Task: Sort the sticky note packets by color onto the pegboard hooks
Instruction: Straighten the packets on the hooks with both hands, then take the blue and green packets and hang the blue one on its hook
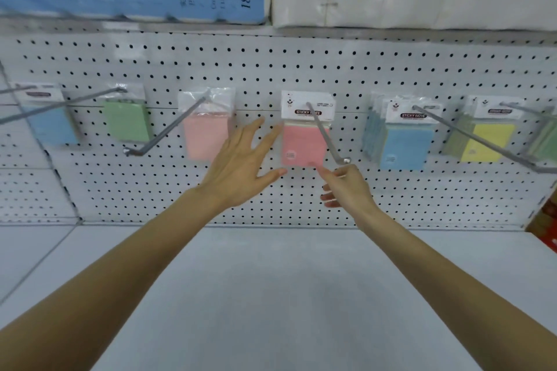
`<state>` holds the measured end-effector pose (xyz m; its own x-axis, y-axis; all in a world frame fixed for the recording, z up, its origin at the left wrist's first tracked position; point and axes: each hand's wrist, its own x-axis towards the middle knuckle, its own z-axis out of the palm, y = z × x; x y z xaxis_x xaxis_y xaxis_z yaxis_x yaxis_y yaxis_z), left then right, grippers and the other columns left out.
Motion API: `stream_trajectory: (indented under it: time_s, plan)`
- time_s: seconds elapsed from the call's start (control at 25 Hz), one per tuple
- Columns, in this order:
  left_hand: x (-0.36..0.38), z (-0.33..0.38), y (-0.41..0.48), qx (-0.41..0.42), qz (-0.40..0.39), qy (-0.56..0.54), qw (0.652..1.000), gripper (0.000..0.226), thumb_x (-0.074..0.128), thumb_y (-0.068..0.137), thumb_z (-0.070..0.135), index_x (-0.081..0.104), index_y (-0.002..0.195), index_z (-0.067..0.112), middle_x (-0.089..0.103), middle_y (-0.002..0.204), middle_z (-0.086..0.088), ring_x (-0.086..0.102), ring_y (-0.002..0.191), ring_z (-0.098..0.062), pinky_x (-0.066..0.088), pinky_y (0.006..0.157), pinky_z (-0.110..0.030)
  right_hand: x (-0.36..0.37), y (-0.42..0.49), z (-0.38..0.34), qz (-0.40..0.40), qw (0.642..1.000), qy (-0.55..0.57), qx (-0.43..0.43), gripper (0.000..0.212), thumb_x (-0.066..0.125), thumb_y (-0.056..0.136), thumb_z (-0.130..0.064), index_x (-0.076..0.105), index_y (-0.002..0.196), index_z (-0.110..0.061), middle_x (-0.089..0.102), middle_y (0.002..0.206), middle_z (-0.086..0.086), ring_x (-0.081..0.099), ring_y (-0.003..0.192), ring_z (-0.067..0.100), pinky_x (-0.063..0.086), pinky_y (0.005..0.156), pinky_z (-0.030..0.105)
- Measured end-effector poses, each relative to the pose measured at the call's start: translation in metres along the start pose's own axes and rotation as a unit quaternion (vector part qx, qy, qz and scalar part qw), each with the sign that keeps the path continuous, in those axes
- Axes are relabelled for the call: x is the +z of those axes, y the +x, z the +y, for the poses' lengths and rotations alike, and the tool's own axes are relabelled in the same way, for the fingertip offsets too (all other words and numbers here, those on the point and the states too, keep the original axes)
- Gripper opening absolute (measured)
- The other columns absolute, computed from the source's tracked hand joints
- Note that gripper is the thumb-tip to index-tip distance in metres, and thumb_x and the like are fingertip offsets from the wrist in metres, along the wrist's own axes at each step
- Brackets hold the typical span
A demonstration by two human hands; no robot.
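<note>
Packet (303, 144) labelled STICKY NOTE, pink

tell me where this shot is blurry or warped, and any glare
Head view: wide-angle bend curves the pegboard rows and splays the hooks; left blue packet is blurred, label unreadable; centre pink packet still reads STICKY NOTE; glare whitens the pale pink packet wrap; light is flat, without hard shadows.

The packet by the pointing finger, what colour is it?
The packet is pink; the head view shows it.
</note>
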<state>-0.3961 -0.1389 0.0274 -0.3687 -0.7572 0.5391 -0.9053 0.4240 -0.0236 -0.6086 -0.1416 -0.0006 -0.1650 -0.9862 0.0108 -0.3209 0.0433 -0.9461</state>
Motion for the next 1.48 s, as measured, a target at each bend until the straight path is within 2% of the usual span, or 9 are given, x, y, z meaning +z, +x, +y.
stream_trajectory:
  time_s: [0.08,0.2,0.32,0.48,0.68,1.0,1.16,1.36,1.48]
  plan:
    - [-0.001,-0.007,-0.025,0.04,-0.011,0.031,0.999,0.076,0.026,0.086,0.066,0.008,0.15,0.03,0.018,0.155,-0.01,0.025,0.138,-0.028,0.027,0.109,-0.04,0.001,-0.015,0.002,-0.036,0.976,-0.204,-0.064,0.058,0.051,0.089,-0.054,0.046,0.125,-0.009,0.062,0.114,0.013,0.062,0.094,0.027,0.051,0.079,0.036]
    - [-0.009,-0.031,-0.064,0.051,-0.04,0.068,0.996,0.072,0.026,0.087,0.064,0.018,0.149,0.027,0.028,0.152,-0.008,0.032,0.137,-0.027,0.027,0.11,-0.038,0.019,-0.031,-0.002,-0.1,0.875,-0.445,-0.164,0.069,0.04,0.092,-0.059,0.031,0.144,-0.014,0.042,0.144,0.01,0.042,0.129,0.029,0.038,0.102,0.04]
    - [-0.025,-0.067,-0.1,0.036,-0.059,0.089,0.994,0.07,0.028,0.087,0.064,0.03,0.146,0.025,0.035,0.149,-0.007,0.038,0.133,-0.026,0.029,0.109,-0.038,0.056,-0.04,-0.023,-0.141,0.817,-0.512,-0.222,0.072,0.037,0.093,-0.06,0.024,0.148,-0.014,0.031,0.152,0.008,0.033,0.135,0.029,0.032,0.107,0.041]
    - [-0.049,-0.139,-0.147,-0.015,-0.082,0.103,0.991,0.071,0.026,0.086,0.066,0.034,0.144,0.025,0.037,0.148,-0.006,0.038,0.133,-0.025,0.029,0.109,-0.037,0.131,-0.053,-0.049,-0.182,0.791,-0.517,-0.272,0.073,0.038,0.092,-0.059,0.022,0.148,-0.014,0.034,0.149,0.007,0.035,0.133,0.028,0.034,0.104,0.04]
    - [-0.074,-0.255,-0.192,-0.113,-0.087,0.071,0.987,0.088,0.012,0.079,0.079,0.031,0.145,0.024,0.036,0.149,-0.005,0.036,0.135,-0.025,0.03,0.108,-0.039,0.235,-0.048,-0.086,-0.209,0.859,-0.395,-0.251,0.078,0.044,0.09,-0.059,0.017,0.15,-0.016,0.023,0.156,0.003,0.027,0.14,0.021,0.031,0.11,0.038]
    - [-0.075,-0.396,-0.17,-0.226,-0.046,-0.11,0.967,0.072,0.051,0.089,0.049,0.022,0.147,0.017,0.028,0.15,-0.003,0.031,0.136,-0.019,0.032,0.107,-0.036,0.316,0.011,-0.136,-0.078,0.967,-0.198,-0.14,0.077,0.063,0.085,-0.045,0.029,0.143,-0.007,0.042,0.141,0.009,0.046,0.123,0.024,0.042,0.099,0.037]
    - [-0.063,-0.399,-0.147,-0.271,0.004,-0.325,0.906,0.065,0.061,0.088,0.033,0.029,0.143,0.019,0.038,0.141,0.001,0.04,0.126,-0.013,0.036,0.098,-0.028,0.326,0.02,-0.138,-0.037,0.989,-0.105,-0.096,0.076,0.07,0.073,-0.057,0.045,0.128,-0.011,0.056,0.115,-0.001,0.057,0.105,0.019,0.049,0.084,0.033]
    - [-0.05,-0.402,-0.122,-0.314,0.048,-0.48,0.818,0.042,0.068,0.084,0.027,0.049,0.12,0.023,0.061,0.101,0.011,0.059,0.091,-0.002,0.046,0.08,-0.02,0.331,0.013,-0.148,-0.026,0.998,-0.007,-0.057,0.027,0.072,0.082,-0.024,0.06,0.104,-0.014,0.062,0.098,0.001,0.061,0.094,0.018,0.053,0.087,0.034]
    - [-0.048,-0.401,-0.113,-0.33,0.054,-0.533,0.777,0.034,0.067,0.085,0.021,0.059,0.116,0.01,0.064,0.096,0.006,0.063,0.092,-0.012,0.05,0.073,-0.018,0.333,-0.001,-0.158,-0.035,0.997,0.023,-0.066,0.008,0.07,0.084,-0.016,0.063,0.081,-0.016,0.065,0.092,0.01,0.063,0.086,0.023,0.057,0.083,0.036]
